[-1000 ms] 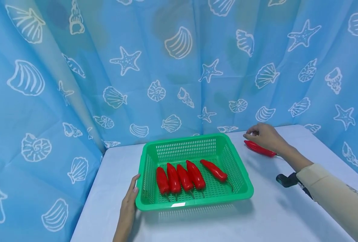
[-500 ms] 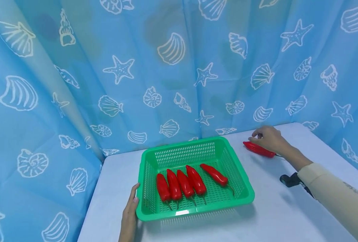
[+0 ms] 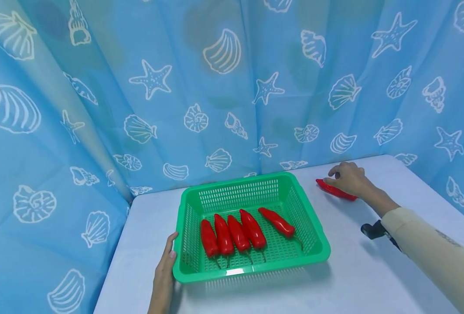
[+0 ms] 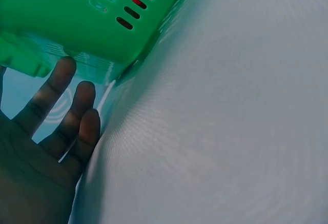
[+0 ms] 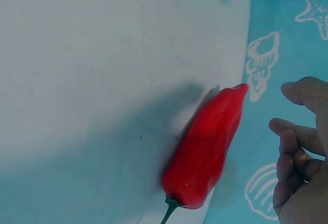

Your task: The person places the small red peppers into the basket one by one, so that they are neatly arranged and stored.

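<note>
A green plastic basket (image 3: 251,270) stands on the white table, with several red peppers (image 3: 239,233) lying in it, stems toward the near side. My left hand (image 3: 163,270) rests against the basket's left side, fingers extended; the left wrist view shows the fingertips at the green wall (image 4: 102,39). One more red pepper (image 3: 336,190) lies on the table to the basket's right. Above it hovers my right hand (image 3: 349,178), thumb and forefinger apart. In the right wrist view a gap separates that hand (image 5: 305,147) from the pepper (image 5: 205,152), and nothing sits between its fingers.
A blue curtain (image 3: 216,109) with white shells and starfish hangs behind and beside the table (image 3: 334,279). A black device (image 3: 373,231) is strapped at my right wrist below the sleeve (image 3: 432,248).
My right hand has shifted slightly right over the lone pepper. The head view has tilted a little. Basket, its peppers and my left hand keep their places.
</note>
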`<state>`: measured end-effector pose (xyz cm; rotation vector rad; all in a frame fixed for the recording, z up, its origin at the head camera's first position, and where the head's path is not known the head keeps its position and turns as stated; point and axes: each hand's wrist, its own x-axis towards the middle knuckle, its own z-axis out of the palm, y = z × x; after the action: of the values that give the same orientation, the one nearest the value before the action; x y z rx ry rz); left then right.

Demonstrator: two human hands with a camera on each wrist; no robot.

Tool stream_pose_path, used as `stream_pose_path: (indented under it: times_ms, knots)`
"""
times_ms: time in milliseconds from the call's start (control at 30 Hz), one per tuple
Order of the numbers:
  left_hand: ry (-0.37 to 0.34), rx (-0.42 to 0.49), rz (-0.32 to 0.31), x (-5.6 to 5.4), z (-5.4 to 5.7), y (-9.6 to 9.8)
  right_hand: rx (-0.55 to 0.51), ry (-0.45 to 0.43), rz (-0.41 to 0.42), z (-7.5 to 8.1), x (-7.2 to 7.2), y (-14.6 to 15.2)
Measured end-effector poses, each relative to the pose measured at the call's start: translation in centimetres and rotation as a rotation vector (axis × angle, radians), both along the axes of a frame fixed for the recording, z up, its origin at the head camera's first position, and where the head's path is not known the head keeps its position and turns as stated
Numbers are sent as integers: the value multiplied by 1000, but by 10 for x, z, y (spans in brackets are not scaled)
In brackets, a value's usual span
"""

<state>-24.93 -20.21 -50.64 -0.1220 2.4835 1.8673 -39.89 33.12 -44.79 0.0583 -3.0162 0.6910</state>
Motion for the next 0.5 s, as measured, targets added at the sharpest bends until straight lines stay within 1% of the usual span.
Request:
stream_pose_path:
  times_ms: [100, 267, 500]
  knots:
    - [24, -1, -4, 0, 1, 0, 3, 2, 8, -1, -2, 1]
    - [26, -1, -11, 0, 1, -1, -8, 9, 15, -5, -5, 1]
    - [27, 5, -7, 1, 0, 0, 50, 24, 54, -13, -6, 4]
